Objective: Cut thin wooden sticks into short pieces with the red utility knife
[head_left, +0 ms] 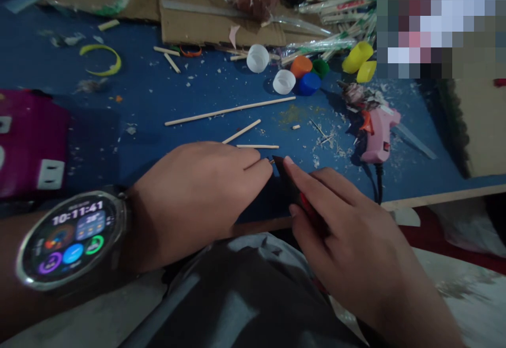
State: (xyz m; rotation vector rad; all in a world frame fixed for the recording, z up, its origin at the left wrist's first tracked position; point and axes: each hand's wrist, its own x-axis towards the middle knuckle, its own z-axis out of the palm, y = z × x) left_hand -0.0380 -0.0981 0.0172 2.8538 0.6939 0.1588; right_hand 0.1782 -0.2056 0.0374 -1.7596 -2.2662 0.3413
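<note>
My left hand, with a smartwatch on its wrist, is closed near the table's front edge. A short end of a thin wooden stick pokes out from its fingertips; the rest is hidden by the hand. In my right hand is a knife with a dark blade and a bit of red on its handle. The blade's tip is right beside the stick's end; whether they touch I cannot tell. Just beyond my left hand lie two short wooden sticks, and farther off a longer stick.
A pink glue gun lies at the right, its cord hanging over the table edge. Bottle caps sit at the back, before bagged sticks and cardboard. A magenta case stands at left. Scraps dot the blue table.
</note>
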